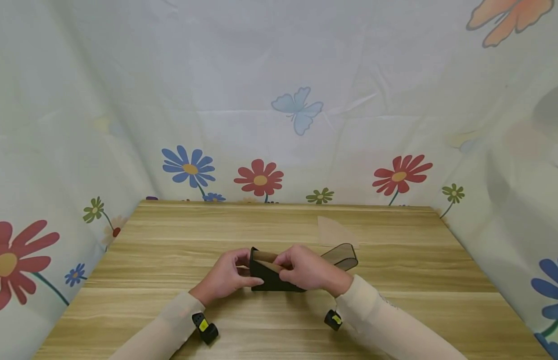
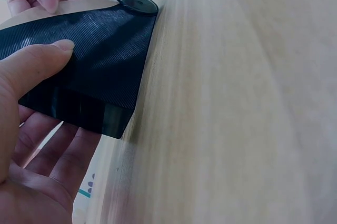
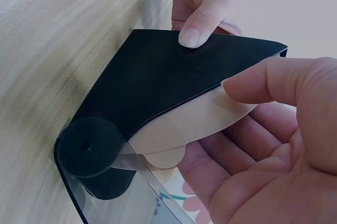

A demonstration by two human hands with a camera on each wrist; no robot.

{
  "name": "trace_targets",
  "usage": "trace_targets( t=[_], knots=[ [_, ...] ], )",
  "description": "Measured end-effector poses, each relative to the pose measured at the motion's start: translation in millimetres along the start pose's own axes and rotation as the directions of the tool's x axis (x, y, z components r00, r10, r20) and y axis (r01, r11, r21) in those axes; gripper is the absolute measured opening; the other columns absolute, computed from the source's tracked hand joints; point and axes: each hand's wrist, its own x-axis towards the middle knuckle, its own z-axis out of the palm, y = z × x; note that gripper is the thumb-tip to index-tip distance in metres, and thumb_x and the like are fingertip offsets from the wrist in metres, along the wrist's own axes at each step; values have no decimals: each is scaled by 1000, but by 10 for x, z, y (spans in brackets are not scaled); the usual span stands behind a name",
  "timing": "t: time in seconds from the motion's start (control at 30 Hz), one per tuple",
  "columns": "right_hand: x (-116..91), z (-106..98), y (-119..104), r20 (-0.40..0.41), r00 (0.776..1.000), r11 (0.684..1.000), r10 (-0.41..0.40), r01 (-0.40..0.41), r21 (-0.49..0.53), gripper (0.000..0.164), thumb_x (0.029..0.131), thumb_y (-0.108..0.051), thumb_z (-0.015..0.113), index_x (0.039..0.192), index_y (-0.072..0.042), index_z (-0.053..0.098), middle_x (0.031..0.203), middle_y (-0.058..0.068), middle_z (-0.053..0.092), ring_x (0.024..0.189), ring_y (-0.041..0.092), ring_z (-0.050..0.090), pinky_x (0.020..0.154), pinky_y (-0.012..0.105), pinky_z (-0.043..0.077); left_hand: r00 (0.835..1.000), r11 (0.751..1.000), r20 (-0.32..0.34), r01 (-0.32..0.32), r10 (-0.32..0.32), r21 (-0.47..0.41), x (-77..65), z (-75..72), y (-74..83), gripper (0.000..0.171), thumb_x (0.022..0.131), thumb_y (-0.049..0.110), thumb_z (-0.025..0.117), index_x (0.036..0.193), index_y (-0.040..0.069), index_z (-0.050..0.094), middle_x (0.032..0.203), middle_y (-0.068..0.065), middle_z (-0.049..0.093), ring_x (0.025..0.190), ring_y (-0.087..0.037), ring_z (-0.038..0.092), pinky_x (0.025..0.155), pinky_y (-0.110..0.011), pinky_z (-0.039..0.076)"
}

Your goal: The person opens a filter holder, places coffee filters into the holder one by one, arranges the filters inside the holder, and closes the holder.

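A black ridged coffee filter holder (image 1: 275,283) stands low over the table, its clear hinged lid (image 1: 344,255) swung open to the right. My left hand (image 1: 225,276) grips the holder's left end, thumb on the near face and fingers on the far side. Tan paper coffee filters (image 3: 192,121) stick up from the holder's open top. With its thumb in front and fingers behind, my right hand (image 1: 308,268) pinches these filters at their upper edge. How deep they sit inside the holder is hidden.
One loose tan filter paper (image 1: 336,232) lies flat on the wooden table (image 1: 206,225), behind the lid. A white curtain (image 1: 242,65) printed with flowers and butterflies surrounds the table at the back and sides. Black wrist cameras (image 1: 205,329) hang below both sleeves.
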Motion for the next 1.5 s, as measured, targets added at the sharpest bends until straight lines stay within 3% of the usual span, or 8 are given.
trace_targets(
  t=[0.27, 0.47, 0.7, 1.0, 1.23, 1.5],
  knots=[
    [0, -7, -6, -7, 1000, 999, 12, -12, -30, 16, 90, 0, 64, 96, -6, 77, 79, -4, 68, 61, 7, 50, 57, 21, 40, 1000, 1000, -4, -14, 14, 8, -2, 0, -7, 31, 78, 25, 91, 98, 18, 68, 114, 0, 71, 102, -17, 69, 87, -26, 57],
    [-36, -74, -7, -22, 997, 997, 72, -72, -30, 17, 90, -4, 69, 105, -7, 78, 94, 1, 75, 75, 10, 61, 66, 26, 51, 1000, 1000, -4, -9, 9, -2, -2, 4, -19, 31, 78, 25, 91, 98, 18, 68, 113, 0, 71, 103, -19, 69, 86, -26, 57],
    [-99, -211, -24, -44, 997, 998, 57, -56, 16, 17, 91, -6, 68, 104, -10, 78, 97, -1, 77, 82, 8, 67, 73, 26, 57, 1000, 1000, -9, -8, 8, 7, -3, 0, -27, 32, 78, 27, 91, 99, 19, 68, 110, 1, 72, 101, -19, 69, 86, -26, 57],
    [-181, -543, -34, -121, 989, 996, 87, -82, 41, 17, 94, -21, 76, 108, -11, 77, 101, -1, 77, 92, 11, 72, 82, 30, 59, 1000, 1000, -8, -11, 12, 6, -3, 0, -45, 32, 79, 26, 91, 97, 16, 67, 108, -2, 72, 99, -17, 70, 83, -26, 57],
    [-184, -888, 67, -186, 979, 992, 86, -67, 104, 21, 95, -19, 74, 110, -4, 76, 105, 8, 77, 93, 16, 71, 82, 32, 59, 1000, 1000, -4, -15, 15, 2, -6, -1, -64, 32, 79, 25, 91, 96, 14, 66, 109, -5, 71, 98, -17, 70, 82, -26, 57],
    [-194, -1201, 300, -195, 964, 981, 181, -163, 103, 35, 98, -25, 70, 123, 0, 70, 113, 16, 73, 98, 30, 71, 88, 45, 59, 1000, 1000, -4, -13, 13, -3, 1, -5, -63, 33, 78, 26, 91, 93, 15, 64, 107, -4, 71, 98, -17, 70, 81, -27, 57]
  ],
)
